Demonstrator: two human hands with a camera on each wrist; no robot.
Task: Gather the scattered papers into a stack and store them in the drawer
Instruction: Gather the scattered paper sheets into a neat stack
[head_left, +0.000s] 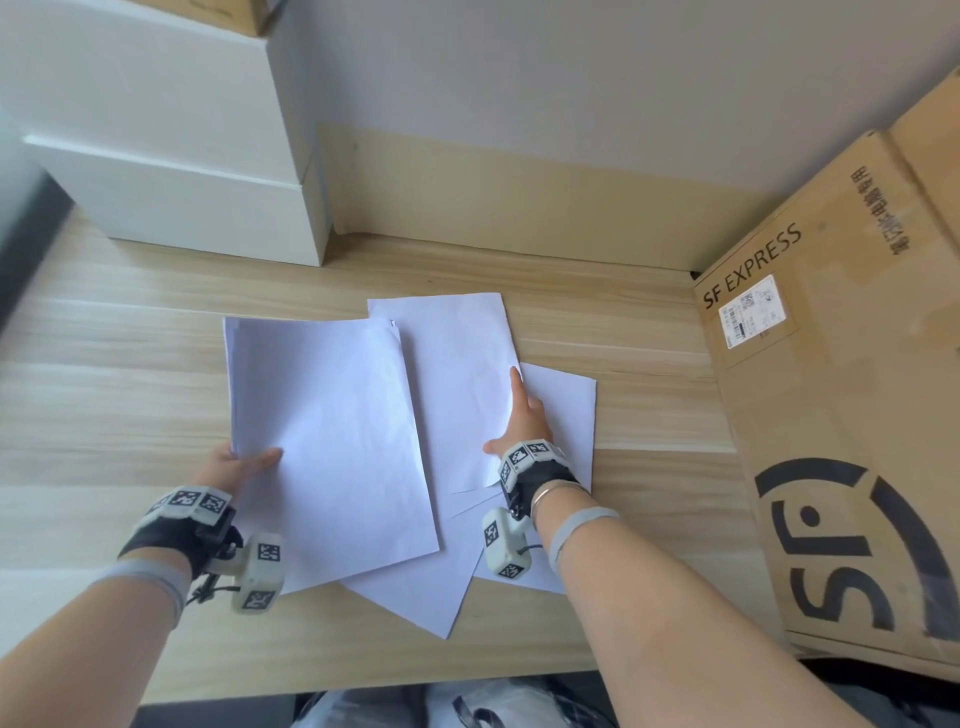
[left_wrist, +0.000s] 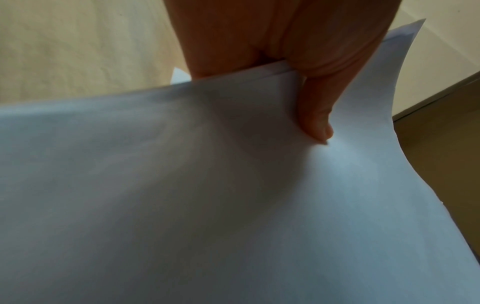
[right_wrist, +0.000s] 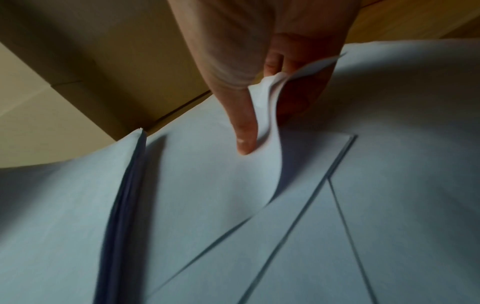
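Both hands on paper, gathering not yet finished.

My left hand (head_left: 234, 465) pinches the near left corner of the gathered stack (head_left: 332, 441), thumb (left_wrist: 315, 115) on top and the other fingers hidden beneath. My right hand (head_left: 522, 423) nips the right edge of the next loose sheet (head_left: 457, 374), thumb (right_wrist: 242, 131) over the curled edge, index finger stretched along it. That sheet lies just right of the stack and partly under it, its long axis running away from me, nearly parallel to the stack's. More loose sheets (head_left: 561, 415) fan out beneath my right wrist on the wooden desk (head_left: 130, 364). I judge the right hand is nearer and should slide its sheet leftward onto the stack. I can see no drawer from here.
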